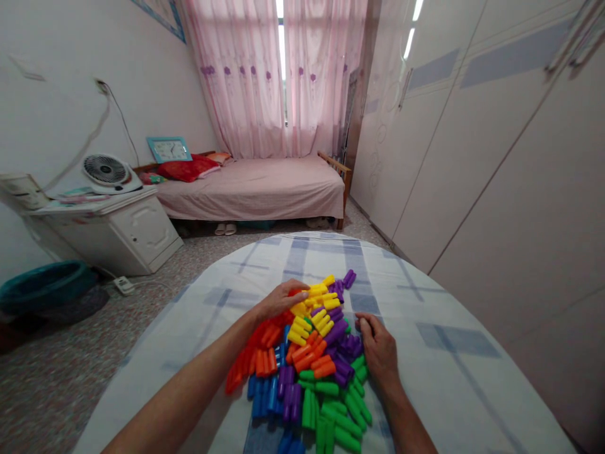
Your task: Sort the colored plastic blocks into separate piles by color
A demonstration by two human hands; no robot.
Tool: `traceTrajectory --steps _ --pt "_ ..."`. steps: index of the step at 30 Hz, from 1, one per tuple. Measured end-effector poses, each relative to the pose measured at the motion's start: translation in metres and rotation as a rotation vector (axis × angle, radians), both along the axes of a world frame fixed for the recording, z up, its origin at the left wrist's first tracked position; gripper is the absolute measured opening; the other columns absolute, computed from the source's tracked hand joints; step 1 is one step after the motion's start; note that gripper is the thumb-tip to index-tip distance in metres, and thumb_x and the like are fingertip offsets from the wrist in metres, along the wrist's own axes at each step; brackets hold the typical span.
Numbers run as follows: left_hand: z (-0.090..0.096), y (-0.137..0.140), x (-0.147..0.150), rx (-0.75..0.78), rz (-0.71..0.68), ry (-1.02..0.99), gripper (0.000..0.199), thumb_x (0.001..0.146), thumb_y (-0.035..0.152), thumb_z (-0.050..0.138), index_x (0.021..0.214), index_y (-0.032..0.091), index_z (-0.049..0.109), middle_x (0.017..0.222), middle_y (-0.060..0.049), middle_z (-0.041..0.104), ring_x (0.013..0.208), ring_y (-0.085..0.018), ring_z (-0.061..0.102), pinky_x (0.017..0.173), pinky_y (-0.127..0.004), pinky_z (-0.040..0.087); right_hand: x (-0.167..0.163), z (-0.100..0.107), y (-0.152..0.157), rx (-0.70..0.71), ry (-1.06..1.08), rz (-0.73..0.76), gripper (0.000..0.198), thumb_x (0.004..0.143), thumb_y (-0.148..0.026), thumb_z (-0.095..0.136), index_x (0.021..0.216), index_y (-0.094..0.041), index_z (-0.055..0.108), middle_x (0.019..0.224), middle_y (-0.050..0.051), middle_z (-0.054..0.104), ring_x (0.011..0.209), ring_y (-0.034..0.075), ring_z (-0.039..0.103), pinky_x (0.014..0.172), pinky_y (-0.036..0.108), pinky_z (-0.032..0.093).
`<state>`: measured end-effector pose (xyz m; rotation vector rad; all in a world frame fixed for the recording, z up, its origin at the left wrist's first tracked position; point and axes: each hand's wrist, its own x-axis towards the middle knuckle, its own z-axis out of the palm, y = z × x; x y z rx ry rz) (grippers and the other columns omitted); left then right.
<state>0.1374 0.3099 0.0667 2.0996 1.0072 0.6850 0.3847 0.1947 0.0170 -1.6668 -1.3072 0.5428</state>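
Observation:
A heap of plastic toy pieces, shaped like joined tubes, lies on the table. My left hand (pixel 283 298) reaches over its far left side, fingers stretched out, touching the yellow pieces (pixel 322 299) and partly covering the red pieces (pixel 246 359). Along the right edge, my right hand (pixel 379 350) rests on the cloth beside the purple pieces (pixel 350 345). Its fingers are curled, and whatever may be inside them is hidden. Orange pieces (pixel 307 354) sit mid-heap. Closer to me are blue pieces (pixel 265 396) and green pieces (pixel 338 416).
A blue-and-white checked cloth covers the round table (pixel 454 378). Beyond it stands a bed (pixel 265 189) with a pink sheet. White wardrobes (pixel 510 189) line the right side. At left are a white cabinet (pixel 142 230), a fan (pixel 108 171) and a teal bin (pixel 47 287).

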Motion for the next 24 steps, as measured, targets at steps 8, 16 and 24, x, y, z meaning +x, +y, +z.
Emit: traceTrajectory --steps 8,16,24 --pt "0.048 -0.092 0.033 0.298 -0.204 0.157 0.033 0.084 0.035 0.058 0.114 0.023 0.064 0.121 -0.006 0.062 0.115 -0.021 0.055 0.101 -0.036 0.042 0.000 0.001 -0.001 0.022 0.009 0.029 0.036 0.086 -0.042 0.037 0.099 -0.021 0.063 0.101 0.007 0.068 0.096 0.022 0.063 0.087 0.035 0.045" --pt "-0.009 -0.137 -0.061 0.377 0.519 0.154 0.039 0.093 0.038 0.039 0.124 0.023 0.056 0.134 -0.008 0.052 0.127 -0.023 0.047 0.106 -0.046 0.041 0.000 0.013 0.038 -0.045 -0.100 -0.119 0.052 0.081 -0.041 0.039 0.121 -0.012 0.056 0.121 0.015 0.060 0.112 0.026 0.056 0.098 0.037 0.041" --pt "-0.079 -0.148 -0.125 0.559 0.489 0.358 0.027 0.085 0.031 0.050 0.108 0.027 0.062 0.135 -0.010 0.052 0.132 -0.031 0.039 0.106 -0.058 0.033 -0.015 0.045 0.127 -0.363 -0.402 -0.011 0.062 0.088 -0.050 0.039 0.140 -0.017 0.041 0.145 0.016 0.039 0.133 0.032 0.036 0.105 0.048 0.028"
